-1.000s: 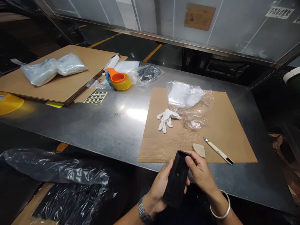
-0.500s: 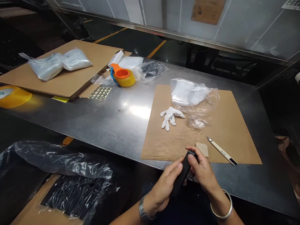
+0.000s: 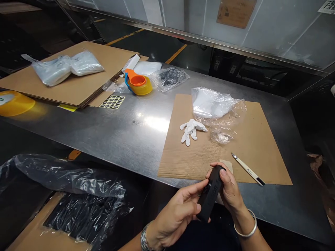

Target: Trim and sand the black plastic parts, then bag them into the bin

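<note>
A small black oblong block [image 3: 211, 195] with raised or sunken lettering on its face is held tilted at the table's front edge. My left hand [image 3: 178, 212] grips its left side and lower end between thumb and fingers. Around its upper right side is my right hand [image 3: 230, 190], the thumb on the top end. Just behind the fingers lies a small tan square [image 3: 227, 165], partly covered. On the cardboard sheet [image 3: 188, 162] are a white glove [image 3: 192, 130], a clear bag with white contents [image 3: 211, 104] and a craft knife [image 3: 248, 169] marked A26.
Stacked cardboard [image 3: 86, 83] with two white bags [image 3: 85, 63] fills the left. Tape in an orange dispenser [image 3: 140, 83], a sticker sheet [image 3: 112, 101] and a yellow roll [image 3: 18, 104] lie nearby. Lower left, a plastic-lined box holds black bagged pieces [image 3: 81, 216].
The black block has turned so that its lettered face shows. My left hand has shifted its hold, with the index finger stretched along the block's side.
</note>
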Demonstrator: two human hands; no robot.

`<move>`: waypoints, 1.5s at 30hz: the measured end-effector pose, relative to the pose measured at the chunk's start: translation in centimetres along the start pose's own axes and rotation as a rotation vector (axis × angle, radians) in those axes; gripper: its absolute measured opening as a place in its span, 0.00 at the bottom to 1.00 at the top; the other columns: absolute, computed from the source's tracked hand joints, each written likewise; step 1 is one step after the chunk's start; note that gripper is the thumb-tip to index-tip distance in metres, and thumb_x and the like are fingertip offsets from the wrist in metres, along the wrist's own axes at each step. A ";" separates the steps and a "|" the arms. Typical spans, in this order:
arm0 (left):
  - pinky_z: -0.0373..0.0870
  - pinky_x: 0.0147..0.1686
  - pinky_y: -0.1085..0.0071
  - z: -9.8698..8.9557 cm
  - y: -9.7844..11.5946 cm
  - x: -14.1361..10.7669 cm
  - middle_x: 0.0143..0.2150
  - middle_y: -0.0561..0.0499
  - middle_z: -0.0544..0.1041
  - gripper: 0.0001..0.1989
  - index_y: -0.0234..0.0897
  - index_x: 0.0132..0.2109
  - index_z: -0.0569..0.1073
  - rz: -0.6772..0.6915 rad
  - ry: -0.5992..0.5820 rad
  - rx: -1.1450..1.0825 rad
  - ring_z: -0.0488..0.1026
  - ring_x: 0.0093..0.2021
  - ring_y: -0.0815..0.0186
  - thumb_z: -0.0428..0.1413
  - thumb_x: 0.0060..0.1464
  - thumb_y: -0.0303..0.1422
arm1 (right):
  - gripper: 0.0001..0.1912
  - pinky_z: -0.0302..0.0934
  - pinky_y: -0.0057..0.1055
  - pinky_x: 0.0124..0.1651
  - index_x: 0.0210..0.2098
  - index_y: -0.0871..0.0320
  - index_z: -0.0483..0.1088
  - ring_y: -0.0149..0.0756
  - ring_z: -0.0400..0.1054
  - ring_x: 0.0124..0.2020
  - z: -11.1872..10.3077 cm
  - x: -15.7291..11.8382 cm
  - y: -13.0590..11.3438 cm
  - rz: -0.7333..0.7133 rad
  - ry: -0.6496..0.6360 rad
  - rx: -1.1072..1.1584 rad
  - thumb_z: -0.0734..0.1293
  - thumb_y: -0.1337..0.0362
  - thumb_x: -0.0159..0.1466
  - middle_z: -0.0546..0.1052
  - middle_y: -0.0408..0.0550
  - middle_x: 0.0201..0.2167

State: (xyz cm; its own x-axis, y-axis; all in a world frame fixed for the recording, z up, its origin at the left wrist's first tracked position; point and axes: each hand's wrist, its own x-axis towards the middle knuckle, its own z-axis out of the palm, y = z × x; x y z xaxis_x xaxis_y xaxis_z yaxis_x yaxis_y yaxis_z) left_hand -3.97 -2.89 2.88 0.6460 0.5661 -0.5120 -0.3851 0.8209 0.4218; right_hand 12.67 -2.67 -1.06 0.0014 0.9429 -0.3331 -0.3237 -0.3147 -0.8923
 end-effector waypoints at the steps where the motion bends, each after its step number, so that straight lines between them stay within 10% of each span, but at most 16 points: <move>1: 0.68 0.38 0.62 0.0 0.0 0.0 0.56 0.42 0.67 0.28 0.39 0.53 0.70 -0.006 -0.001 -0.005 0.69 0.47 0.53 0.57 0.41 0.23 | 0.18 0.62 0.26 0.26 0.45 0.55 0.61 0.29 0.64 0.24 0.1 0.0 0.0 0.008 0.011 0.001 0.60 0.49 0.62 0.71 0.43 0.29; 24: 0.70 0.35 0.65 -0.4 -0.2 0.5 0.45 0.40 0.73 0.24 0.36 0.51 0.72 -0.017 -0.021 0.004 0.70 0.44 0.56 0.55 0.43 0.24 | 0.19 0.47 0.22 0.15 0.40 0.55 0.61 0.25 0.57 0.16 0.3 0.1 0.0 0.012 0.102 -0.157 0.61 0.47 0.59 0.69 0.40 0.23; 37: 0.70 0.35 0.66 -0.6 -0.9 0.5 0.44 0.42 0.73 0.21 0.36 0.50 0.72 0.019 0.003 0.001 0.70 0.42 0.59 0.55 0.46 0.26 | 0.19 0.52 0.28 0.20 0.40 0.55 0.65 0.31 0.57 0.19 -0.2 0.0 0.3 -0.071 0.197 -0.440 0.60 0.47 0.59 0.67 0.42 0.23; 45: 0.71 0.34 0.64 -0.7 -1.2 0.8 0.42 0.42 0.74 0.17 0.34 0.48 0.73 0.002 0.118 0.006 0.72 0.41 0.58 0.56 0.49 0.29 | 0.19 0.56 0.27 0.20 0.41 0.55 0.64 0.30 0.60 0.20 0.0 -0.1 0.7 -0.021 0.153 -0.241 0.62 0.48 0.58 0.69 0.42 0.25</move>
State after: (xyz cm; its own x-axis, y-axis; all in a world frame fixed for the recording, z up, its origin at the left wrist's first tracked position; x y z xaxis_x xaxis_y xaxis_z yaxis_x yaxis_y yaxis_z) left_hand -3.46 -3.39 1.38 0.5631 0.5730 -0.5954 -0.3824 0.8195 0.4269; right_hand 12.48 -2.96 -1.67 0.1542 0.9280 -0.3391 -0.0879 -0.3289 -0.9403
